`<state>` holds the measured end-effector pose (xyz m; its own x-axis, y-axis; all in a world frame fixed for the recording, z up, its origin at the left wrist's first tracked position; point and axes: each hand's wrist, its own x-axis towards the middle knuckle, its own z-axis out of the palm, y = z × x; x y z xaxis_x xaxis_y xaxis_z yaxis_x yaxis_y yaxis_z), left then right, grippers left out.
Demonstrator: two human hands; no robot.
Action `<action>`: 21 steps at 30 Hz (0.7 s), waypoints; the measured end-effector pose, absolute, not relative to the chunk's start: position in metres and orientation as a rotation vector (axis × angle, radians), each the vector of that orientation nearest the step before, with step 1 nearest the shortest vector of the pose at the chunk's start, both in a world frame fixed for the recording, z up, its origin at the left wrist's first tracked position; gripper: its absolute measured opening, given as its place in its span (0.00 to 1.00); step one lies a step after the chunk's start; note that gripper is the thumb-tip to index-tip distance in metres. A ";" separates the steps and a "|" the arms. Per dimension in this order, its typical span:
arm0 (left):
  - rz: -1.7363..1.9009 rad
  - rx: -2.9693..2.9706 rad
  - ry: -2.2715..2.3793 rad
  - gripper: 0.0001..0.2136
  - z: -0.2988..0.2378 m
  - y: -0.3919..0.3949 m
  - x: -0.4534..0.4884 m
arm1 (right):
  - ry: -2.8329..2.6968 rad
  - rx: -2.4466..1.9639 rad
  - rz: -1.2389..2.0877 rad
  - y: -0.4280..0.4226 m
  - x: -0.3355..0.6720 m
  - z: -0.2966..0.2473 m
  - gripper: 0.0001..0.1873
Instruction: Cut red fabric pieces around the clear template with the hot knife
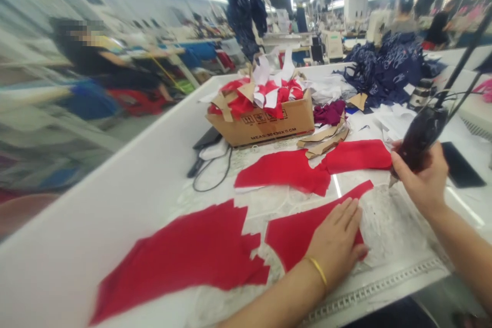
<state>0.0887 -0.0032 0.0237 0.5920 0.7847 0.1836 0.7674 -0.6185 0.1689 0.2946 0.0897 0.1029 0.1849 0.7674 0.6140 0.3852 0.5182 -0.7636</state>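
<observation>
My left hand [338,238] lies flat, fingers stretched out, on a red fabric piece [294,233] with a curved left edge. In my right hand [428,177] is a black handheld power tool [418,136], its pointed tip down near the tabletop at the right of that piece. Left of my left hand lies a larger red fabric piece [192,251] with a stepped, jagged right edge. Farther back, two more red pieces [282,170] [359,156] lie end to end, the right one close to the tool.
Behind the fabric stands a cardboard box [269,125] heaped with red and white scraps. Brown card strips [326,141], a black cable loop [213,182] and a dark phone-like slab [463,164] lie around. A ruler tape [376,284] runs along the front edge. A person [111,66] sits left.
</observation>
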 end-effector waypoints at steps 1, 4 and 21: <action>0.345 2.734 1.328 0.33 0.022 0.003 0.098 | -1.425 -1.069 0.359 0.090 0.289 0.106 0.15; 0.315 2.717 1.354 0.34 0.019 0.016 0.117 | -1.455 -1.058 0.396 0.098 0.277 0.110 0.14; 0.396 2.802 1.388 0.36 0.005 0.030 0.121 | -1.323 -0.841 0.498 0.128 0.266 0.084 0.20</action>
<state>0.1211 0.0300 0.0054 0.5807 0.7815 0.2281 0.7841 -0.6122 0.1017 0.2655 0.1279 0.0844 0.2070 0.7435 0.6359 0.1392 0.6209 -0.7714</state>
